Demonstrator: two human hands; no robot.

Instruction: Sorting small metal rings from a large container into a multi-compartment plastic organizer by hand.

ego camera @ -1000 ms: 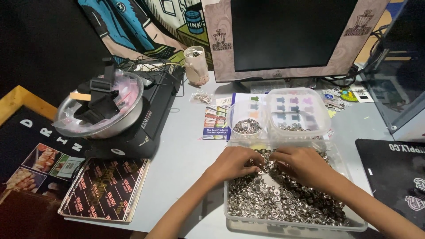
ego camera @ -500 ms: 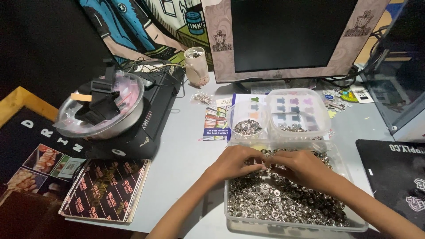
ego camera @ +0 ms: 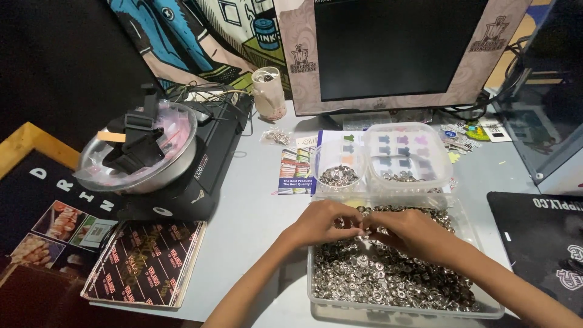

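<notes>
my left hand [ego camera: 325,222] and right hand [ego camera: 408,231] meet fingertip to fingertip, pinched shut on a tiny metal ring [ego camera: 363,230], too small to tell its direction, above the clear tray [ego camera: 316,291] of rings.

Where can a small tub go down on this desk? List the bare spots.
Bare grey desk lies between the black machine and the tray of metal rings. A smaller patch sits right of the round tubs. Crowded under the monitor.
</notes>
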